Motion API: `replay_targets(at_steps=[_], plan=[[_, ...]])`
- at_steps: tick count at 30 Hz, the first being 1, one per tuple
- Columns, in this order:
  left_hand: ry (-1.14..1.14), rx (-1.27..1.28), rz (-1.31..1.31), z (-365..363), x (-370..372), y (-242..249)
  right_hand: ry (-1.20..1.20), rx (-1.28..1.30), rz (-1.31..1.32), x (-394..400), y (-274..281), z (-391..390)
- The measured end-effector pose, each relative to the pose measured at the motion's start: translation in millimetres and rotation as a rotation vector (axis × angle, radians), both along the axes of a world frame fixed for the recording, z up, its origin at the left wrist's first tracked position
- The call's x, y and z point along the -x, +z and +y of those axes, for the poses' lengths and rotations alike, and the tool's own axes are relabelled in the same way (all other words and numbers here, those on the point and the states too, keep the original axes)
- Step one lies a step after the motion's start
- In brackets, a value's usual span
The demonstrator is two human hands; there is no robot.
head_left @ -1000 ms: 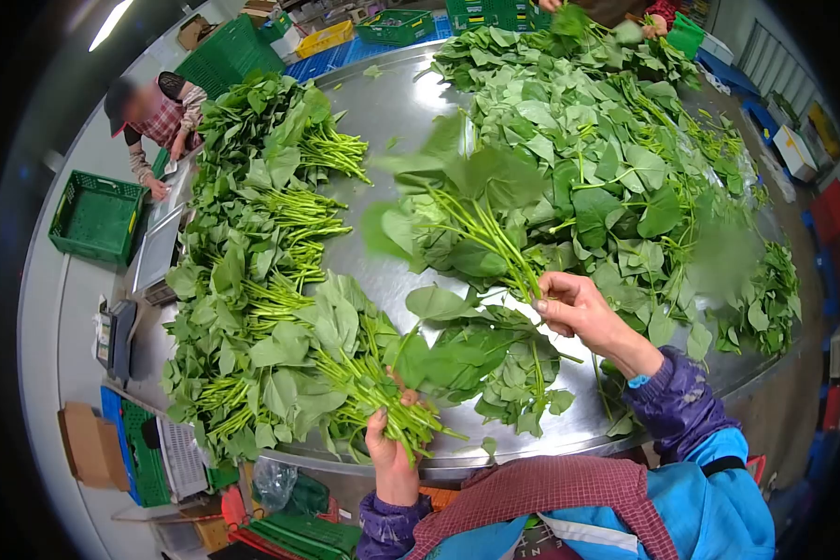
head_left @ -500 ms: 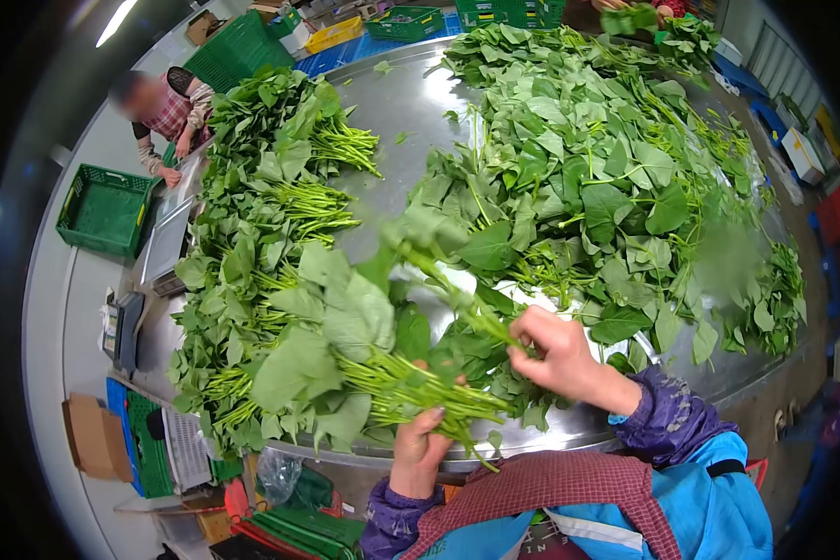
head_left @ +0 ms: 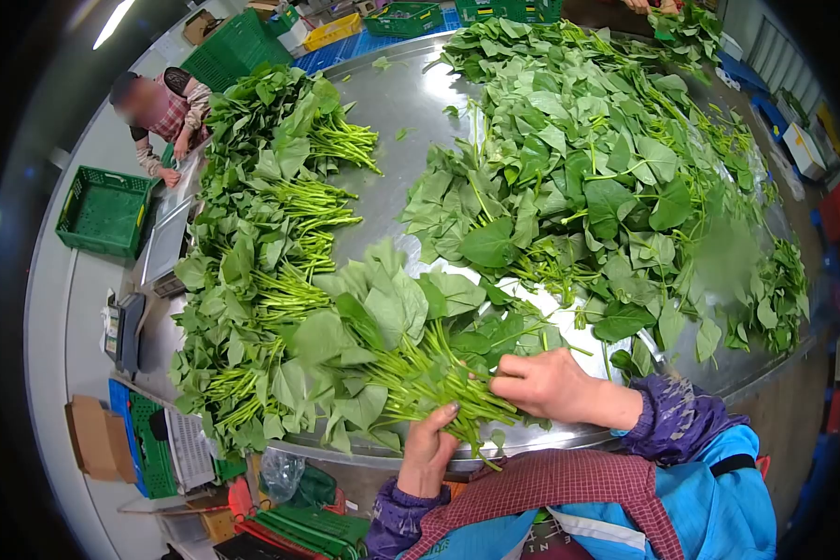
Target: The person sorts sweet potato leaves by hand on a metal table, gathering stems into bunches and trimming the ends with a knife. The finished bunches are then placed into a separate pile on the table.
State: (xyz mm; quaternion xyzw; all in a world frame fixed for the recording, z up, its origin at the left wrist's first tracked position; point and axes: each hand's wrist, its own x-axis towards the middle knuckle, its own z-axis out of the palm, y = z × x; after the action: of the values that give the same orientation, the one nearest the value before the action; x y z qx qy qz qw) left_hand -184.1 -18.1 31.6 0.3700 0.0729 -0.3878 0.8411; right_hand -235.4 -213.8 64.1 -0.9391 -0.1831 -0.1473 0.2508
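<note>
A bunch of leafy green stems (head_left: 429,378) lies in my left hand (head_left: 429,450), whose thumb and fingers wrap round the stalks near their cut ends. My right hand (head_left: 551,385) is closed at the right side of this bunch, with its fingertips on the stems there. The broad leaves of the bunch point up and left, over the table. To the left lies a row of stacked bunches (head_left: 294,205), stalks facing right. A large loose heap of leafy stems (head_left: 569,168) covers the right part of the metal table (head_left: 383,103).
Another person (head_left: 163,121) stands at the far left, near a green crate (head_left: 107,210). Hands of someone else (head_left: 649,6) show at the top right. A dark scale-like device (head_left: 126,327) and a cardboard box (head_left: 100,439) are at left. A yellow crate (head_left: 334,35) stands at the back.
My right hand has come down and left with its stems, which now lie against the bunch in my left hand. My left hand has hardly moved.
</note>
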Motion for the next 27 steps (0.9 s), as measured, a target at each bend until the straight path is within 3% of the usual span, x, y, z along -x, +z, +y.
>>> replay_targets(at_steps=[2,7,9,13,15,18,20,23,24,26,27], plan=[[0.018,0.053,-0.016,0.4,1.8,-1.4,0.048,-0.327,0.192,-2.9,7.8,-7.1],[0.060,0.136,0.037,7.7,1.1,-19.7,0.007,-0.709,0.530,-10.7,-0.8,-3.9],[0.025,0.169,-0.112,9.4,2.1,-12.9,-0.122,-0.894,0.737,-11.7,-13.6,-2.4],[-0.094,0.108,-0.196,12.1,3.2,-10.3,0.066,-0.794,0.597,-7.6,-9.9,5.0],[-0.112,0.085,-0.156,10.9,2.1,-7.1,0.028,-0.777,0.683,-7.4,2.6,3.6],[-0.123,0.165,-0.147,8.2,2.3,-4.3,-0.016,-0.756,0.469,-2.6,-1.0,8.5],[-0.076,0.214,-0.104,9.1,5.4,-7.1,-0.186,-1.148,0.475,0.1,-1.3,13.6],[-0.130,0.350,-0.062,6.9,5.2,-3.1,-0.136,-1.341,0.344,2.1,11.4,22.5],[-0.126,0.349,-0.063,10.0,6.1,-1.8,-0.338,-1.615,0.563,6.9,31.8,16.6],[-0.106,0.496,-0.163,19.0,6.9,-0.4,-0.480,-1.551,0.193,1.0,39.6,-28.5],[-0.107,0.496,-0.166,24.9,6.5,-2.8,-0.480,-1.674,0.093,-0.2,37.5,-54.0]])
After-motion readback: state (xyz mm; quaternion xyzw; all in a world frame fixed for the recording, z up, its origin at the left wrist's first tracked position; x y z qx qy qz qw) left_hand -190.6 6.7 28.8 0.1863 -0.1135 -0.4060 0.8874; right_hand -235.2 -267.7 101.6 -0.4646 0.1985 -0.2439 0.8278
